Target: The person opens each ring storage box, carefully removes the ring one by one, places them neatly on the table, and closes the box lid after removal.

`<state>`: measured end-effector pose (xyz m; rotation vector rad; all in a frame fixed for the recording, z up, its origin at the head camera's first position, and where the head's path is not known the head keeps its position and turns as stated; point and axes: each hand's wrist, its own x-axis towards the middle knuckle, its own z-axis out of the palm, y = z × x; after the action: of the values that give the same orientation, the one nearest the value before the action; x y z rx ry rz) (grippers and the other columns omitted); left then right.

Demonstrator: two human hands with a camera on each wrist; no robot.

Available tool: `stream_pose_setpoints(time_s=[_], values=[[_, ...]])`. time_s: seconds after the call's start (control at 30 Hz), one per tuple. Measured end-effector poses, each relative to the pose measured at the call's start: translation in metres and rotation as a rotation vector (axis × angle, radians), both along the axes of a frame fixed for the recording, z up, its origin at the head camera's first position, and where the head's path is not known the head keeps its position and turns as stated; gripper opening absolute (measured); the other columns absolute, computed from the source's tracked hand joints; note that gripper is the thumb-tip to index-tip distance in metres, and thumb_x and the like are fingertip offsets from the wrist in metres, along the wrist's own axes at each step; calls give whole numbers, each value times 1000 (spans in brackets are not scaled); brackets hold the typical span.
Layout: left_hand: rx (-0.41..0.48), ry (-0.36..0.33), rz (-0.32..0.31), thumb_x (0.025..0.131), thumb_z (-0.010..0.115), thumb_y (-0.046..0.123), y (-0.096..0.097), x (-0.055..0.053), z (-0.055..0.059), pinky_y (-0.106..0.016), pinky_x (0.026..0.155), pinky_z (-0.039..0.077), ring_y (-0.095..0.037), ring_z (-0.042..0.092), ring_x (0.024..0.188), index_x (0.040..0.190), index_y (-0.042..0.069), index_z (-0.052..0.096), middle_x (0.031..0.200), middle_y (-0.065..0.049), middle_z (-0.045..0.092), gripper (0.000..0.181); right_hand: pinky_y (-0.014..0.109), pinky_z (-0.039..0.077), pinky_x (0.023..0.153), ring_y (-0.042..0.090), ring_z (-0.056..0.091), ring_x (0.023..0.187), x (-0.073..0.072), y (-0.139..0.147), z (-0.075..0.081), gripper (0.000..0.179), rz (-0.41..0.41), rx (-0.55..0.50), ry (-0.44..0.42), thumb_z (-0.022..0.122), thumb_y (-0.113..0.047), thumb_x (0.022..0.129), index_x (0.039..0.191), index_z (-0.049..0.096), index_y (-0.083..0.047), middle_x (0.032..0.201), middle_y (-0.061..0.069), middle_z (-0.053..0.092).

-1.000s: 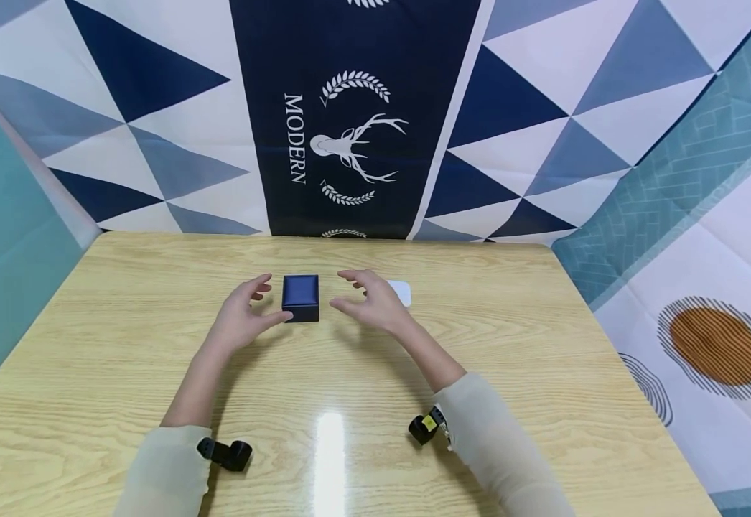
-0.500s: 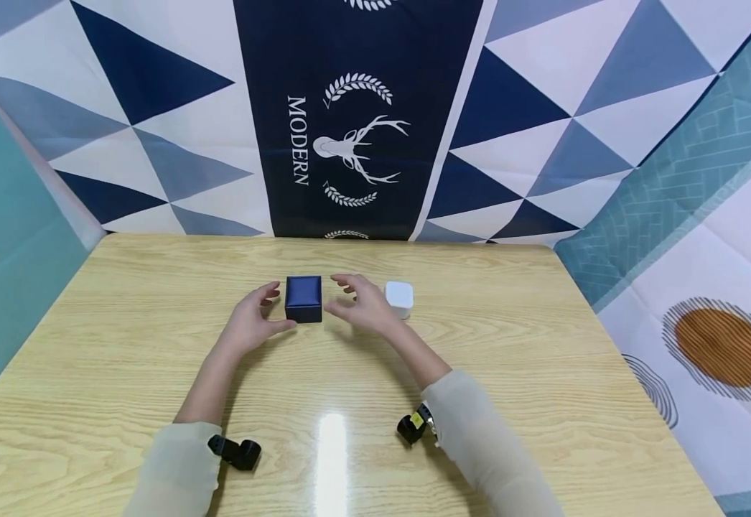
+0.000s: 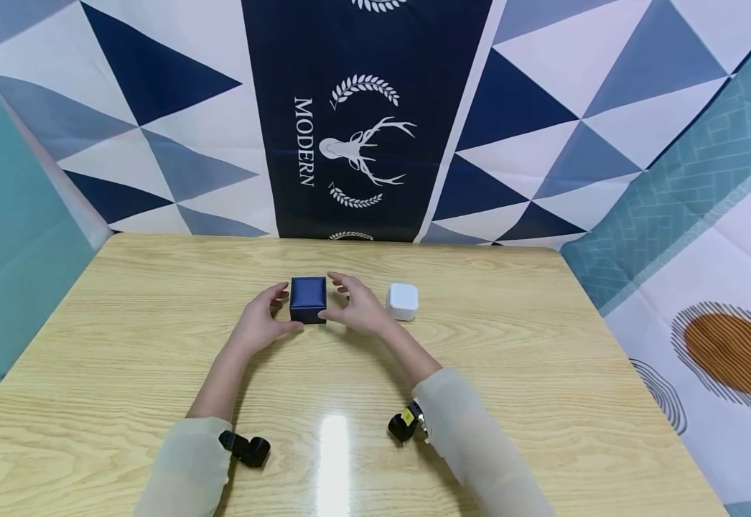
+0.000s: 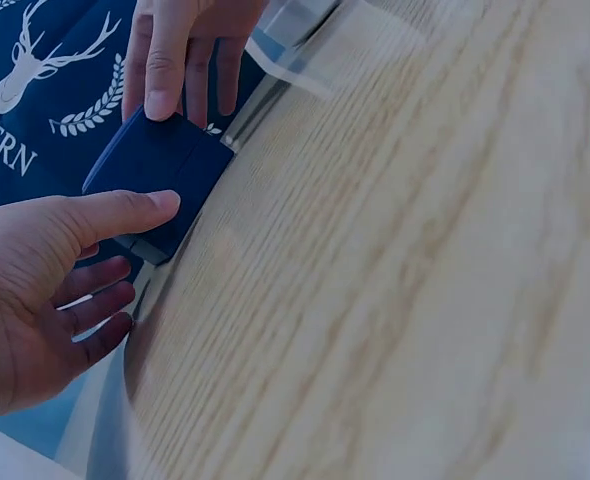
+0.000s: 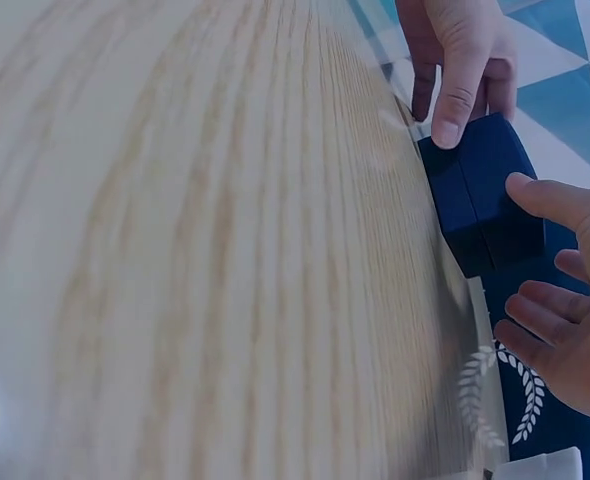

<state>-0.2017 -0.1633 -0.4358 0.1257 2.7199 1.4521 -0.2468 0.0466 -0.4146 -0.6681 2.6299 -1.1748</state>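
A small dark blue lidded box (image 3: 308, 294) stands on the wooden table between both hands. A seam runs around its sides below the lid, seen in the right wrist view on the box (image 5: 485, 195). My left hand (image 3: 264, 323) is at its left side, thumb by the front face and fingers loosely bent beside it. On the other side my right hand (image 3: 357, 307) has its thumb at the front right corner, with the other fingers spread towards the back. Both thumbs overlap the box in the wrist views; firm contact cannot be made out. Neither hand grips it.
A white rounded cube (image 3: 403, 300) stands on the table just right of the right hand. The wooden table (image 3: 479, 345) ends at a patterned cloth backdrop (image 3: 356, 143). Black cameras sit on both sleeves.
Both hands have drawn closer to the blue box, the right hand moving left most of all. The white cube, earlier partly behind the right hand, now shows fully. The box stays put on the table.
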Motion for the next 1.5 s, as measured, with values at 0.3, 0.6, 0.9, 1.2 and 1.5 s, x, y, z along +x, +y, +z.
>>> stream_pose_setpoints(time_s=[0.3, 0.6, 0.9, 1.2, 1.5], values=[[13, -26, -11, 74, 79, 15, 2, -6, 0, -48, 106, 40, -40, 46, 124, 146, 2, 27, 137, -24, 46, 90, 40, 43, 103, 28, 49, 125, -4, -6, -4, 83, 19, -6, -39, 77, -25, 77, 146, 33, -13, 139, 12, 47], [25, -55, -54, 74, 79, 15, -1, -11, -2, -50, 108, 37, -41, 39, 130, 148, 3, 22, 146, -22, 36, 94, 39, 37, 109, 28, 42, 132, -5, -9, -7, 85, 37, -48, -85, 78, -23, 76, 147, 31, -13, 146, 12, 41], [-10, -41, -98, 73, 80, 14, -1, -15, -5, -47, 109, 36, -41, 38, 131, 147, -4, 19, 142, -26, 37, 97, 37, 35, 111, 26, 40, 134, -6, -11, -10, 84, 48, -72, -115, 78, -19, 76, 146, 31, -12, 145, 11, 40], [-29, -76, -100, 75, 79, 23, -2, -18, -9, -48, 110, 34, -40, 34, 134, 146, -4, 21, 143, -25, 35, 96, 36, 34, 112, 24, 40, 134, -7, -9, -15, 82, 67, -126, -131, 77, -19, 78, 145, 31, -12, 145, 9, 40], [-26, -66, -88, 76, 78, 26, 0, -18, -8, -50, 111, 32, -38, 29, 134, 147, -1, 22, 143, -23, 36, 94, 36, 39, 108, 22, 47, 128, -11, -7, -20, 78, 85, -164, -105, 74, -22, 81, 145, 32, -9, 141, 10, 46]])
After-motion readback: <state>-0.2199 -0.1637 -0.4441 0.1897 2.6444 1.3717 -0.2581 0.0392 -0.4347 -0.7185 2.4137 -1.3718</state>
